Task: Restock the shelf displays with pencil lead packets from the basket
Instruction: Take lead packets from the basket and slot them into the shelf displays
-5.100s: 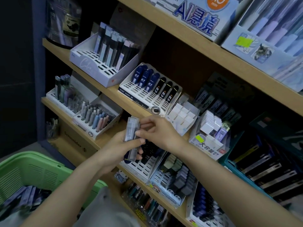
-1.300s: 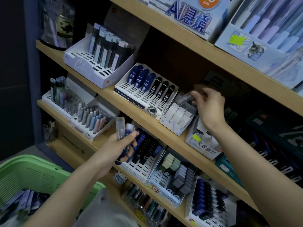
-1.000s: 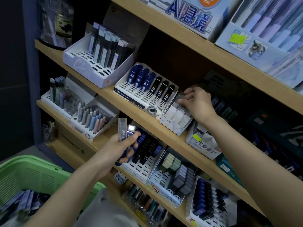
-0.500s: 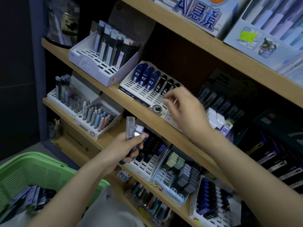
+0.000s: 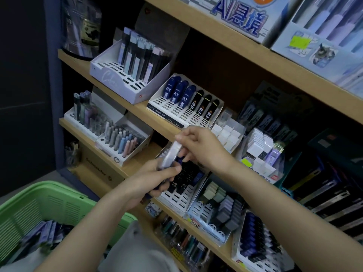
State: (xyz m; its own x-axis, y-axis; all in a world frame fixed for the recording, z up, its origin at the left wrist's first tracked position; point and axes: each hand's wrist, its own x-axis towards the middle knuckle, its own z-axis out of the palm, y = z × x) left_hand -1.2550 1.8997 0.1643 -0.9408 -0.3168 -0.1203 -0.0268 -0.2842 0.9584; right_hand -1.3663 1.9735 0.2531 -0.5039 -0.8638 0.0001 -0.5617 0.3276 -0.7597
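Pencil lead packets [image 5: 39,234] lie heaped in the green basket [image 5: 59,195] at lower left of the frame, below the wooden shelves [image 5: 140,111] that fill centre and right with slotted white display trays [image 5: 176,115]. At centre the left hand [image 5: 145,181] grips a small bundle of packets [image 5: 155,191], while the right hand [image 5: 204,150] pinches the upper end of a clear packet [image 5: 170,156] in it, its long axis slanting up and right. That right hand is nearer the trays, just above it.

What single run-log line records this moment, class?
left hand: grips lead packets | right hand: pinches clear packet | green basket: stocked
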